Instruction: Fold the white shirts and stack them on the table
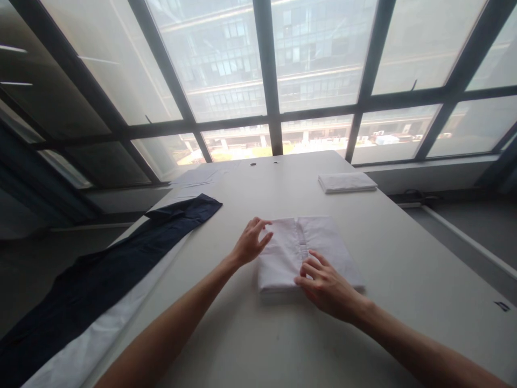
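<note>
A white garment (278, 264), folded into a neat rectangle, lies on the white table in front of me. A gathered seam or placket runs down its middle from the far edge. My left hand (251, 241) is at its far left corner, thumb and fingers apart, with nothing gripped. Over the near middle of the folded cloth is my right hand (323, 283), its fingers bent and apart, the tips at the cloth beside the central seam. Whether the right fingertips press on the cloth I cannot tell.
A second folded white cloth (346, 182) lies at the far right of the table (226, 323). Dark navy fabric (121, 269) and white fabric (100, 337) stretch along the left edge. White sheets (196, 179) lie at the far left, and windows (319, 54) stand behind.
</note>
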`<action>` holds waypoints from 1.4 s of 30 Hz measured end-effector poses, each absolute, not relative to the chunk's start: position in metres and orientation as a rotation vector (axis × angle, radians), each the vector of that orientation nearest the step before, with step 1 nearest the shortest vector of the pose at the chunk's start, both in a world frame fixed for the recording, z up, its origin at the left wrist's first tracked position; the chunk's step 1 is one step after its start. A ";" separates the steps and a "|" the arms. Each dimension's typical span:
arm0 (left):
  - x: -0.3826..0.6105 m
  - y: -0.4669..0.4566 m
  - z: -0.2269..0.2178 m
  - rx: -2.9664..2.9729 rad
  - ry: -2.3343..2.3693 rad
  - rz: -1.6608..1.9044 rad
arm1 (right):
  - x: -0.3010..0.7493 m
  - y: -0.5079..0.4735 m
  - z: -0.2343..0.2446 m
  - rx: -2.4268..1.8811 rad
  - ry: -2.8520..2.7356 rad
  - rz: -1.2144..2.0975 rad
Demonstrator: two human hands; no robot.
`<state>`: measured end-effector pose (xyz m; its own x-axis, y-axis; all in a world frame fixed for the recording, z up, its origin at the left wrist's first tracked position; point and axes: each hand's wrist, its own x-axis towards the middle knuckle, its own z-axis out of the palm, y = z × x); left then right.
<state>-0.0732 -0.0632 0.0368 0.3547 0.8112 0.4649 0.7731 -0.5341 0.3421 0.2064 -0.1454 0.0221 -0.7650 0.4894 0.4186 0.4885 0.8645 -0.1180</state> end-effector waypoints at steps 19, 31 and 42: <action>-0.085 -0.184 0.018 2.481 1.412 0.606 | 0.211 -0.144 0.020 -0.688 -2.556 0.012; -0.067 -0.146 0.047 2.508 1.492 0.694 | 0.207 -0.153 0.029 -0.756 -2.678 0.113; -0.055 -0.118 0.017 2.581 1.560 0.216 | 0.209 -0.153 0.029 -0.575 -2.629 0.180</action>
